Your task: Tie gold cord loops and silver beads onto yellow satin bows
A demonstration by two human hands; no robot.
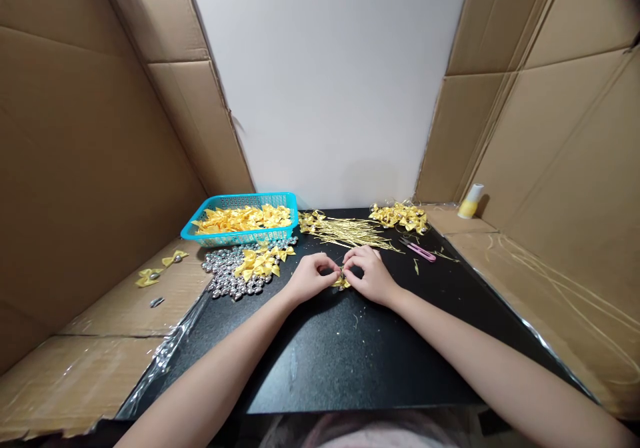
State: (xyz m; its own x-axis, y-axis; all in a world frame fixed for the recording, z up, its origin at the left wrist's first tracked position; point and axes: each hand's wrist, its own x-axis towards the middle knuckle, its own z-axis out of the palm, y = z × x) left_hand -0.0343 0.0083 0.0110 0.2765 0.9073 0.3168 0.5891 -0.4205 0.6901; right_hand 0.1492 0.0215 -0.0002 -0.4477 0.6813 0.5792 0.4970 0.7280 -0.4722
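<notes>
At the middle of the black table, my left hand (316, 276) and my right hand (371, 275) meet, fingertips pinched almost together. Between them is a small yellow ribbon bow (342, 283), partly covered by the fingers. Some thin strand shows near the fingertips, but its exact path is too fine to follow. Just beyond the hands lies a bundle of gold cords (353, 232). Pink-handled thread snips (420, 251) rest to the right of my right hand. Left of my left hand, several loose yellow bows (260, 261) lie on a spread of silver beads (225, 278).
A turquoise basket (240, 238) filled with yellow bows stands back left. Beaded bows with cord (399, 217) are heaped back right. A yellow thread spool (471, 202) stands on cardboard at right. Two bows (150, 277) lie on the left cardboard. Cardboard walls (90, 135) enclose both sides.
</notes>
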